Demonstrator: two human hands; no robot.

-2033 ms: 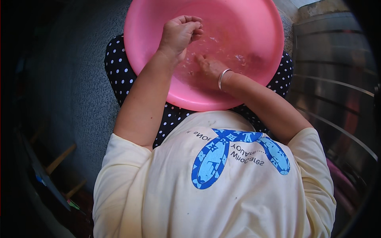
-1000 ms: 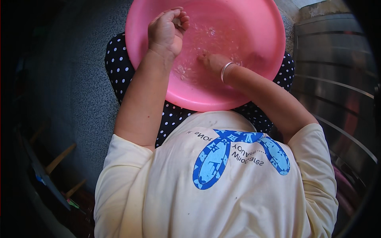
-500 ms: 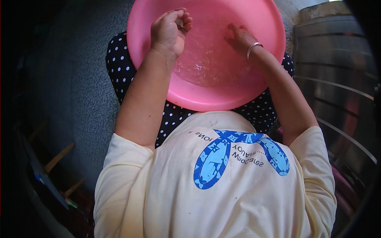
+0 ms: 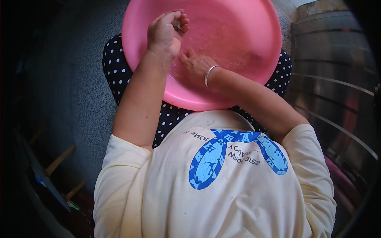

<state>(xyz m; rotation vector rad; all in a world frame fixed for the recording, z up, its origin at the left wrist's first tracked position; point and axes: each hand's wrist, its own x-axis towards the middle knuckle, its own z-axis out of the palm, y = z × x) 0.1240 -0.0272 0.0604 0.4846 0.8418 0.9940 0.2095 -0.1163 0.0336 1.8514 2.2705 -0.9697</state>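
A wide pink plastic basin [image 4: 190, 102] rests across my lap, holding shallow water [image 4: 214, 35] with small pale bits in it. Over its left side, my left hand [image 4: 166, 33] is curled closed, palm turned inward. Something pale shows between the fingers, too small to name. My right hand [image 4: 196, 68], with a silver bangle [image 4: 209, 75] at the wrist, reaches into the water at the near left of the basin. Its thumb and forefinger are apart; the other fingers are partly hidden. Both hands are close together without touching.
My knees in black polka-dot trousers [image 4: 115, 59] support the basin. A metal panel with horizontal bars [image 4: 329, 59] stands close on the right. Grey speckled floor [image 4: 91, 87] lies to the left, with a wooden-legged item [image 4: 59, 160] at the lower left.
My right hand has swept from the right side of the basin toward the near left, close to my left wrist. The left hand stays curled. The basin appears shifted slightly left.
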